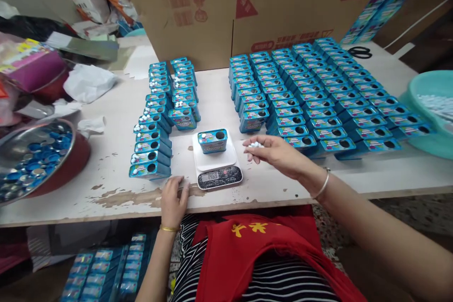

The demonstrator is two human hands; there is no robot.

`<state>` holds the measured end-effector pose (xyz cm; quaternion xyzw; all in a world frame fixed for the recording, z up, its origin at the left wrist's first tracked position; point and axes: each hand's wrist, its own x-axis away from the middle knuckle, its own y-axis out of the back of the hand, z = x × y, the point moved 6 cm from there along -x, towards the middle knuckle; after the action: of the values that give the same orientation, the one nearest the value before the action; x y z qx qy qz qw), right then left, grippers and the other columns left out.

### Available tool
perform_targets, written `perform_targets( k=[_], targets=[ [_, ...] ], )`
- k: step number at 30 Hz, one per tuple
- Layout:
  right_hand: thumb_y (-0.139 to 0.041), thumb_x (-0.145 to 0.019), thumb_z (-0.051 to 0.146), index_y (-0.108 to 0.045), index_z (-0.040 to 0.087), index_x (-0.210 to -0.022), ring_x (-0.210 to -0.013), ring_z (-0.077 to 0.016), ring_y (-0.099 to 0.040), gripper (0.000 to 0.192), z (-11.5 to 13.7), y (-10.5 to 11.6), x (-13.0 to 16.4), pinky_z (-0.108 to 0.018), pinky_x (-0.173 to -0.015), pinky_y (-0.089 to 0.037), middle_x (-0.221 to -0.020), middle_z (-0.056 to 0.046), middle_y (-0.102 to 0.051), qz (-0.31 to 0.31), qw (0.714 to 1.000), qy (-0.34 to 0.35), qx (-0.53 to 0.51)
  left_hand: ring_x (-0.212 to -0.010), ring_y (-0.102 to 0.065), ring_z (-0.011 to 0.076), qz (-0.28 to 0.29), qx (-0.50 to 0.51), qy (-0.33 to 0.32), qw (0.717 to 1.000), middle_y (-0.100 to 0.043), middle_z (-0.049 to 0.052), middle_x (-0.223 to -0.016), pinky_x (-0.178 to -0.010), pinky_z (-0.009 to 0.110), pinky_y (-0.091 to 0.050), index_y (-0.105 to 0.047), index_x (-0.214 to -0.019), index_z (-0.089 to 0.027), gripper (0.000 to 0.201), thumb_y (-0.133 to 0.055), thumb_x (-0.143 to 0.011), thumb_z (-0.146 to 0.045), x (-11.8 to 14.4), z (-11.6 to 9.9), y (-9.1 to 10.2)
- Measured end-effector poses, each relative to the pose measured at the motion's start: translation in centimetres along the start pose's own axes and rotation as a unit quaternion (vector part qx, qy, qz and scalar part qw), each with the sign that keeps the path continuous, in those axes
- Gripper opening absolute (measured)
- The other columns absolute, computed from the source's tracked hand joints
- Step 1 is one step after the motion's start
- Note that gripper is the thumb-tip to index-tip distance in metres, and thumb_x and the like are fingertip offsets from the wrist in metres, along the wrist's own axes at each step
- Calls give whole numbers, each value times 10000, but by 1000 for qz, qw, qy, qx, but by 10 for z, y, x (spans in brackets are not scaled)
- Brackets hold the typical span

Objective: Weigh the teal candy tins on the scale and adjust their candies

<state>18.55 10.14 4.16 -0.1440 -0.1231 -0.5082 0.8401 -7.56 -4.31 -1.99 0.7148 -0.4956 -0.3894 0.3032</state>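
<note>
A blue tin with a round dark hole in its top stands on a small white digital kitchen scale; one white candy lies on its lid. Just right of the scale, my right hand holds several small white candies in its curled fingers. My left hand rests at the table's front edge, left of the scale, fingers apart and nothing in them. Close to it begin two rows of blue tins, many with white candies on top.
Many blue tins fill the right side. A green basin of white candies stands far right, scissors behind. At left is a metal bowl of blue caps. A large cardboard box closes off the back.
</note>
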Motion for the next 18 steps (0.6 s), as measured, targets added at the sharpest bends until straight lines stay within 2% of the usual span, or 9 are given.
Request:
perform_targets(
  k=[4, 7, 10, 13, 15, 18],
  targets=[
    [-625, -786, 176, -647, 114, -873, -496, -78, -494, 109, 48, -27, -28, -209, -505, -383, -560, 8, -598, 32, 981, 83, 171, -1003, -549, 232, -23, -16, 3, 1000, -606, 101, -1026, -901, 404, -435, -553, -1032, -167, 224, -461, -904, -325, 2, 7, -6],
    [-570, -808, 113, -664, 113, -875, -505, -94, -504, 116, 66, -47, -43, -226, -534, -384, -559, -3, -601, 40, 937, 110, 330, -998, -547, 228, -23, -32, -2, 999, -601, 91, -1016, -895, 390, -424, -575, -1006, -174, 211, -467, -907, -326, 2, 9, -8],
    [-573, -808, 92, -681, 122, -874, -623, -118, -541, 130, 74, -62, -50, -250, -631, -405, -696, -37, -640, 37, 878, 148, 453, -981, -550, 220, -26, -31, -6, 999, -593, 83, -1006, -886, 377, -421, -589, -977, -180, 197, -473, -911, -324, 3, 10, -8],
    [-596, -789, 81, -679, 133, -914, -782, -152, -541, 160, 75, -69, -51, -269, -724, -405, -863, -69, -634, 31, 834, 193, 517, -969, -550, 217, -30, -26, -11, 999, -590, 80, -999, -876, 372, -421, -595, -963, -178, 186, -479, -911, -313, 2, 9, -6],
    [-596, -780, 77, -669, 135, -942, -809, -157, -524, 187, 73, -71, -51, -271, -744, -402, -900, -74, -607, 36, 816, 218, 534, -957, -550, 214, -31, -24, -15, 999, -589, 77, -990, -862, 367, -423, -595, -952, -176, 177, -482, -910, -306, 2, 8, -5],
    [-578, -775, 66, -656, 136, -963, -766, -141, -502, 215, 69, -72, -51, -262, -736, -401, -903, -68, -573, 47, 807, 227, 543, -947, -548, 212, -31, -25, -20, 999, -587, 76, -987, -848, 364, -422, -594, -952, -176, 170, -484, -911, -299, 2, 8, -5]
  ],
)
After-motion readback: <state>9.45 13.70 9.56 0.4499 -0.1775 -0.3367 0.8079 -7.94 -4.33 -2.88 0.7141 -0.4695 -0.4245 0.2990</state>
